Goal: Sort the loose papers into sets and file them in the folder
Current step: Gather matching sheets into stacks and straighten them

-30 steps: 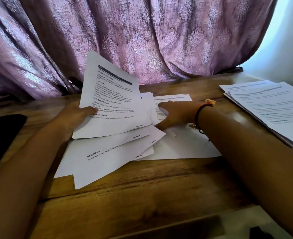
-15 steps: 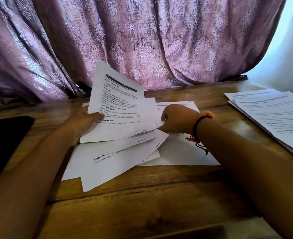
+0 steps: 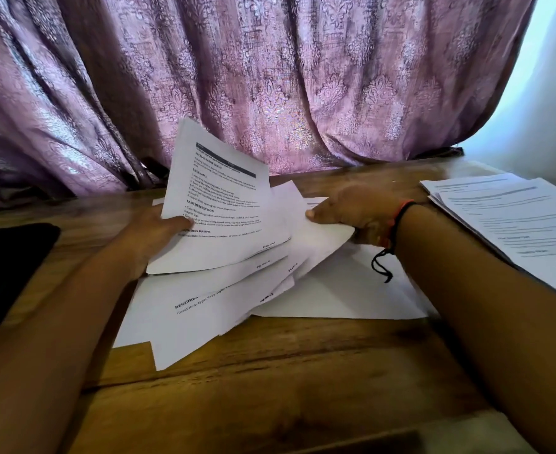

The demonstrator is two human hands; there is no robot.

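Loose papers (image 3: 204, 309) lie fanned in the middle of the table (image 3: 270, 388), at least six overlapping sheets. One printed sheet (image 3: 224, 217) stands tilted up on top of the fan; the left hand (image 3: 149, 234) holds its left edge in a closed grip, thumb on the front. The right hand (image 3: 358, 211) pinches the edge of one blank sheet (image 3: 319, 237), its grip closed on that sheet, which is raised off the pile. One separate stack (image 3: 515, 224) lies at the table's right, one black object (image 3: 8, 267) at its left, and a purple curtain (image 3: 270, 77) hangs behind. Half a second ago the right hand rested curled on the flat sheet; the left hand's hold is unchanged.
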